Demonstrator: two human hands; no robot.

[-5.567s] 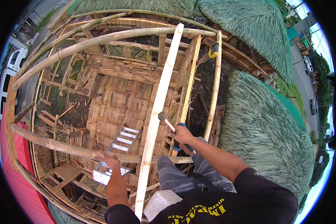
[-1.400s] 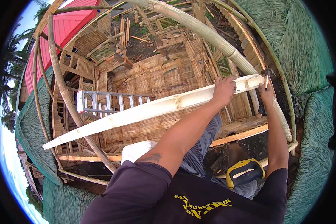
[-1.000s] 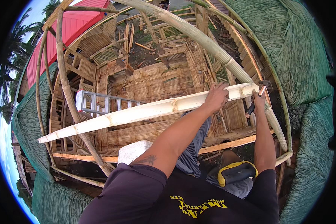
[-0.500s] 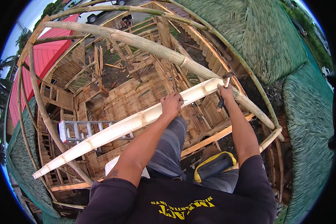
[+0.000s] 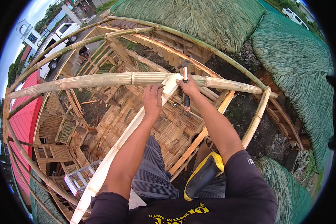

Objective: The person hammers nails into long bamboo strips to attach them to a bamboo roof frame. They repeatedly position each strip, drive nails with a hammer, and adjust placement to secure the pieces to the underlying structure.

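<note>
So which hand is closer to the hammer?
The right one: the right hand has the hammer in its grip. The left hand is apart from it, over to the left, by the pale split bamboo.

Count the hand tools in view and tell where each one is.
2: the hammer in the right hand, and the saw with a yellow-and-black handle by the striped shorts. More may be hidden.

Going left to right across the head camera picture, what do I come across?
Red roof, metal ladder, left hand, hammer, thatched roof at far right.
</note>
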